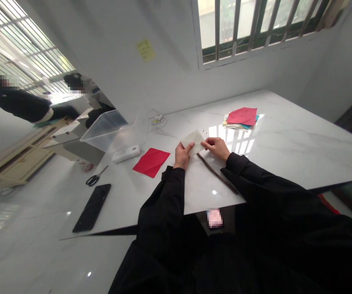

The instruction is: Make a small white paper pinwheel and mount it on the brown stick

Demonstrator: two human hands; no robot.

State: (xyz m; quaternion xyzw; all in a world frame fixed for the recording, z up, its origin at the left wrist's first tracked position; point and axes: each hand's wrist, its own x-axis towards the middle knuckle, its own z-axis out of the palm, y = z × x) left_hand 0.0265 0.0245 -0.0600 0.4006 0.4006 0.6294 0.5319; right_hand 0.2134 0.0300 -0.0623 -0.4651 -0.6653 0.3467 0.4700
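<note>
A cream-coloured sheet of paper (196, 142), pointed at its top, is held up between my two hands above the white marbled table. My left hand (182, 156) grips its left side, thumb lying across the front. At the right edge, my right hand (217, 147) pinches the paper between thumb and fingers. Below the hands a dark brown stick-like strip (217, 173) lies slantwise on the tabletop. Red paper (151, 162) rests to the left of my left hand. Beyond my right hand sits a stack of coloured paper (242, 117) with a red sheet on top.
On the left lie black scissors (93, 179), a long black flat object (92, 208) and a white box-like device (127, 154). Behind them stands a clear plastic bin (111, 130). A yellow note (145, 50) is stuck to the wall. Two people are at the far left.
</note>
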